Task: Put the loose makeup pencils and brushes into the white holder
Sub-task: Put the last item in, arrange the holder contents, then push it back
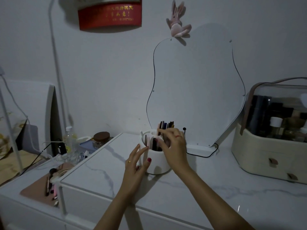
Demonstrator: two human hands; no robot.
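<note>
The white holder [157,161] stands on the marble tabletop [207,193], round and split into compartments. Several dark pencils [166,126] stick up from its far side, and a few pale ones lean in the near compartments. My left hand [135,165] rests against the holder's left wall with fingers spread, thumb on the front. My right hand [174,143] hovers over the holder's top, fingertips pinched around the pencils there. Loose brushes and pencils [50,185] lie on a pink tray [34,188] at the lower left.
A wavy-edged mirror [196,90] leans on the wall behind the holder, its black cable [206,155] trailing on the table. A cream cosmetics case [269,146] with a clear lid stands at the right. Bottles, a brown-lidded jar [101,138] and cables crowd the lower left surface.
</note>
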